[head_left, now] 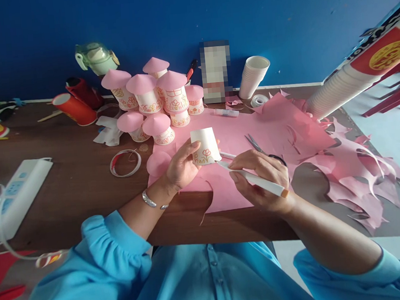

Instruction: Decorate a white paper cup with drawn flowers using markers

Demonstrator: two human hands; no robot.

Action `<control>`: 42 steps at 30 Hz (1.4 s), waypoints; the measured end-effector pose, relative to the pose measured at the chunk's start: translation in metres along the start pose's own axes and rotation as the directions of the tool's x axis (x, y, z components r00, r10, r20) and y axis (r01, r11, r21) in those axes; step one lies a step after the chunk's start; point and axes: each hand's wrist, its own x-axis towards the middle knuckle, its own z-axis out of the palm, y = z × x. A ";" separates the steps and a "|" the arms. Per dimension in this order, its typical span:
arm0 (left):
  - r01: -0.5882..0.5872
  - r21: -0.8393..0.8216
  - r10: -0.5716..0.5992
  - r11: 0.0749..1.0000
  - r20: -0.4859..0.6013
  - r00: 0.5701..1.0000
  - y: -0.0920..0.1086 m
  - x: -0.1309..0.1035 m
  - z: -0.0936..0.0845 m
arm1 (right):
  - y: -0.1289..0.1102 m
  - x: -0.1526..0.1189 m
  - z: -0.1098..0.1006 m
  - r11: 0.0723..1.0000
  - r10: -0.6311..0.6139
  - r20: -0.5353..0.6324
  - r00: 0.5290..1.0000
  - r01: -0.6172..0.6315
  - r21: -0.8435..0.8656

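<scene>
My left hand (183, 166) is closed round a small white paper cup (202, 142) with a red flower and yellowish-green grass drawn near its lower edge. In my right hand (263, 179) is a white marker (258, 181) with an orange-brown end; its tip is at the cup's lower right edge. Pink paper (229, 185) lies under both hands. Behind the cup stand several decorated cups with pink cone tops (172, 81). A pink paper disc (158, 164) lies left of the held cup. Scissors (255, 145) rest behind my right hand.
A tape ring (125, 163) and a power strip (22, 196) lie on the left. At the back are red cups (75, 109), a green-lidded bottle (97, 58) and stacked white cups (253, 75). Pink scraps (356, 173) and a long cup stack (338, 89) are on the right.
</scene>
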 end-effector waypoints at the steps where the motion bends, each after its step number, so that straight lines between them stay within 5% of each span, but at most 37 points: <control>1: 0.001 -0.001 -0.001 1.000 0.006 1.000 0.000 0.000 0.000 | 0.000 0.000 0.000 1.000 0.003 0.013 1.000 -0.003 -0.004; 42: 0.003 0.035 -0.005 0.999 0.046 0.999 -0.003 0.001 -0.001 | 0.001 -0.001 0.003 1.000 0.023 0.013 1.000 -0.023 -0.013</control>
